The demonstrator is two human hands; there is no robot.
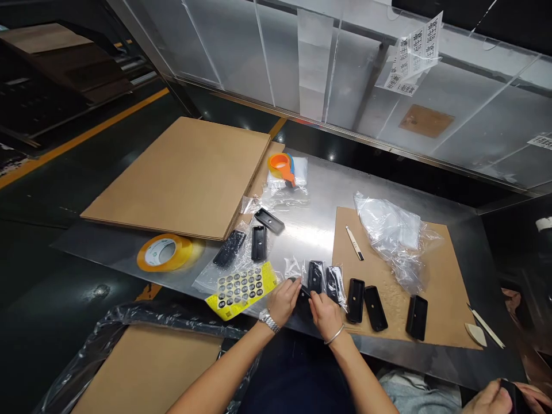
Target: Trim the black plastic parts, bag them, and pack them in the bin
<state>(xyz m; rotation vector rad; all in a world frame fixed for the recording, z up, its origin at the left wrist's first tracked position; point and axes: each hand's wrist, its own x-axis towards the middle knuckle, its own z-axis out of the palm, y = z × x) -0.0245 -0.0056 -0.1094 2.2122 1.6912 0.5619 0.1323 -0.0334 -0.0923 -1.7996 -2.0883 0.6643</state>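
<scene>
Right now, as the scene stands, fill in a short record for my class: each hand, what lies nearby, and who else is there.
Left hand: wears a watch; fingers at a dark piece, partly hidden
Right hand: wears a bracelet; fingers at the same piece
Beside left hand: yellow sticker sheet
Beyond right hand: black part in clear plastic
On cardboard sheet: three unwrapped black parts, crumpled clear plastic
Far left: tape roll, stacked cardboard
Other person: hands holding something black, lower right
</scene>
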